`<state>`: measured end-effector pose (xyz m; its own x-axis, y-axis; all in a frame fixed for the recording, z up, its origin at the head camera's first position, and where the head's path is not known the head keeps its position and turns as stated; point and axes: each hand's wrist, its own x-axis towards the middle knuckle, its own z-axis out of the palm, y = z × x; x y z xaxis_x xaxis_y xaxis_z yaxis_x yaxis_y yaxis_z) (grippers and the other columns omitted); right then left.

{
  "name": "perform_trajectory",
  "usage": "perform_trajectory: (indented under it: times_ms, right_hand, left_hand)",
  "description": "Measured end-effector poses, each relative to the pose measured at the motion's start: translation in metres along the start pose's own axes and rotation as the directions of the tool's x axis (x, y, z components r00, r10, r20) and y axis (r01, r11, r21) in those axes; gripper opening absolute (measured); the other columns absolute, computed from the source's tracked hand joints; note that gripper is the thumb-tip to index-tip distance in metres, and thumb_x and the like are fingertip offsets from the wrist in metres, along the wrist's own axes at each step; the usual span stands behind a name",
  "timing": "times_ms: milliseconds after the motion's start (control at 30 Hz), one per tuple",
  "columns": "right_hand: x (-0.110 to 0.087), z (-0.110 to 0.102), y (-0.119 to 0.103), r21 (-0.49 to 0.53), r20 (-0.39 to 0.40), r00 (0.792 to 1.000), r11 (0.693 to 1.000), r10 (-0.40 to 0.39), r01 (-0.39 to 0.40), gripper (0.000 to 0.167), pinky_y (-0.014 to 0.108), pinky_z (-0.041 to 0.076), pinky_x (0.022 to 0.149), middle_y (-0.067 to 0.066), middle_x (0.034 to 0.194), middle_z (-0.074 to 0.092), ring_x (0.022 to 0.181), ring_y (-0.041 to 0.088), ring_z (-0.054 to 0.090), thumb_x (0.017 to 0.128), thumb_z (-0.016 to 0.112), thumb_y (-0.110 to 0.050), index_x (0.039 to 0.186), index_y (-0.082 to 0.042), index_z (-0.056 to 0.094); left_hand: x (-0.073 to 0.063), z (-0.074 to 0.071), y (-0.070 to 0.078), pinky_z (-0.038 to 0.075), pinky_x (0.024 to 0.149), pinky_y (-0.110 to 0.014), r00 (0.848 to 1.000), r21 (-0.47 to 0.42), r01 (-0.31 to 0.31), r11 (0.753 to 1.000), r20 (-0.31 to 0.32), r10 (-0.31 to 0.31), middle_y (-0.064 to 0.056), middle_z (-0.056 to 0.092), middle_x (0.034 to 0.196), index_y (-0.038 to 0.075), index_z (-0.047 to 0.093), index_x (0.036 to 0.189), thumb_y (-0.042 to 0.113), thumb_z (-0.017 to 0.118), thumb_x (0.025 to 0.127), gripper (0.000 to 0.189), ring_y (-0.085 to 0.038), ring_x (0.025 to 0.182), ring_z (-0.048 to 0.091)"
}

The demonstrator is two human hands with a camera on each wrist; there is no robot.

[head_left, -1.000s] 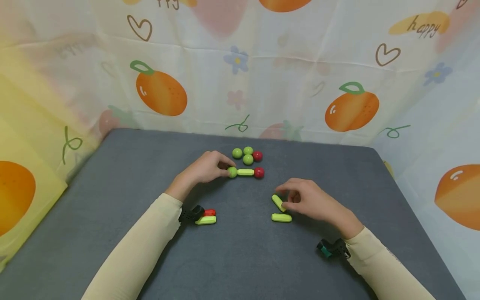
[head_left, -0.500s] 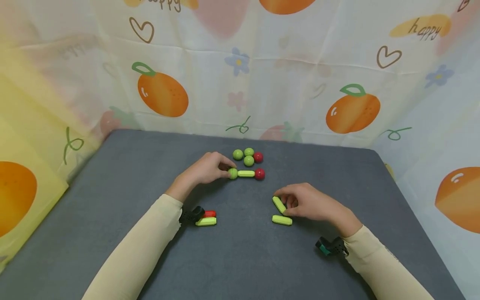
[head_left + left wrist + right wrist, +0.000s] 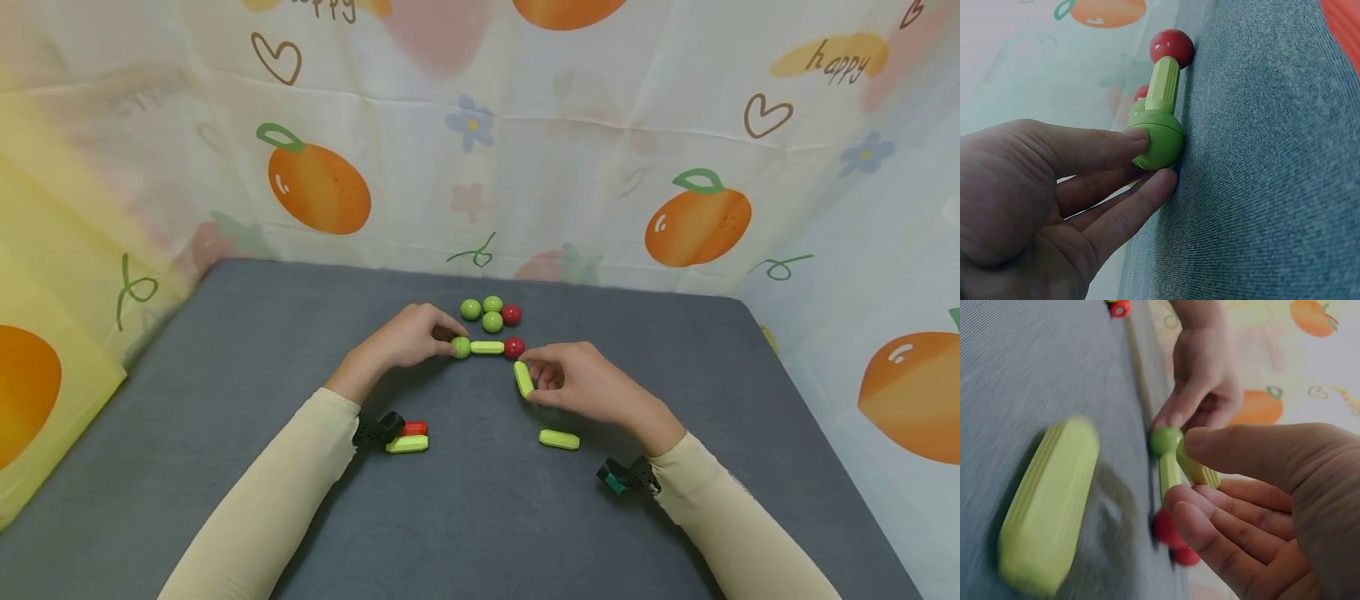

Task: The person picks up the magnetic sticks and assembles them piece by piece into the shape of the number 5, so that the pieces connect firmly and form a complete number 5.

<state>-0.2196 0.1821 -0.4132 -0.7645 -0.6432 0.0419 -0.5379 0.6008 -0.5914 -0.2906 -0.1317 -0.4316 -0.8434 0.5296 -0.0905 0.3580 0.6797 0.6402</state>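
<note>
My left hand (image 3: 411,337) pinches a green ball (image 3: 1163,140) at one end of a row. A yellow-green stick (image 3: 487,347) with ridged sides joins that ball to a red ball (image 3: 514,347) at the other end, and the row lies on the grey table. Between thumb and fingers, my right hand (image 3: 581,379) pinches a second yellow-green stick (image 3: 523,379), its far tip close to the red ball. A third yellow-green stick (image 3: 1050,506) lies on the table under the right hand's wrist.
Behind the row sit several loose balls, among them a green ball (image 3: 470,309) and a red one (image 3: 512,314). Beside the left wrist lie a red stick (image 3: 414,428) and another yellow-green stick (image 3: 407,444). A printed curtain (image 3: 555,183) hangs at the table's far edge.
My right hand has picked up the second yellow-green stick and carried it left and away from me, up to the red ball. The left hand keeps its grip on the green ball.
</note>
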Motion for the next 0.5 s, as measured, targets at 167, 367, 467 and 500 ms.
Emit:
perform_trajectory:
  times_ms: [167,367,467,500]
  right_hand:
    - [0.019,0.009,-0.013,0.017,-0.020,1.000,1.000,0.000,0.000,0.046,0.031,0.059,0.076,-0.007,0.098,0.070,0.083,0.005,0.067,0.095,0.087,-0.015,0.138,-0.005,0.072]
    - [0.040,0.023,-0.025,0.036,-0.029,0.999,0.999,0.015,-0.014,0.047,0.028,0.059,0.078,-0.004,0.100,0.071,0.085,0.005,0.067,0.097,0.087,-0.018,0.138,-0.004,0.071]
    - [0.048,0.030,-0.028,0.047,-0.034,0.999,0.998,0.031,-0.030,0.048,0.028,0.059,0.077,-0.003,0.100,0.071,0.085,0.006,0.067,0.097,0.086,-0.019,0.139,-0.003,0.070]
    - [0.051,0.032,-0.028,0.050,-0.037,0.999,0.998,0.038,-0.037,0.048,0.028,0.059,0.077,-0.003,0.100,0.071,0.084,0.007,0.067,0.097,0.086,-0.019,0.140,-0.002,0.070]
  left_hand:
    - [0.000,0.000,0.000,0.061,0.092,-0.041,1.000,0.003,-0.004,1.000,-0.001,0.004,-0.004,0.077,0.125,0.012,0.080,0.132,0.012,0.081,0.100,0.032,-0.022,0.111,0.073]
    - [0.001,0.000,-0.001,0.060,0.089,-0.041,1.000,0.013,0.000,1.000,-0.005,0.000,-0.003,0.078,0.123,0.012,0.081,0.131,0.012,0.081,0.101,0.031,-0.021,0.108,0.072]
    - [0.001,0.000,0.000,0.060,0.088,-0.041,1.000,0.018,-0.002,1.000,-0.004,0.002,-0.003,0.078,0.123,0.012,0.081,0.131,0.012,0.081,0.101,0.030,-0.021,0.107,0.072]
    - [0.001,0.000,0.001,0.060,0.088,-0.041,1.000,0.017,-0.005,1.000,-0.003,0.005,-0.003,0.078,0.123,0.012,0.081,0.131,0.011,0.080,0.101,0.030,-0.021,0.107,0.072]
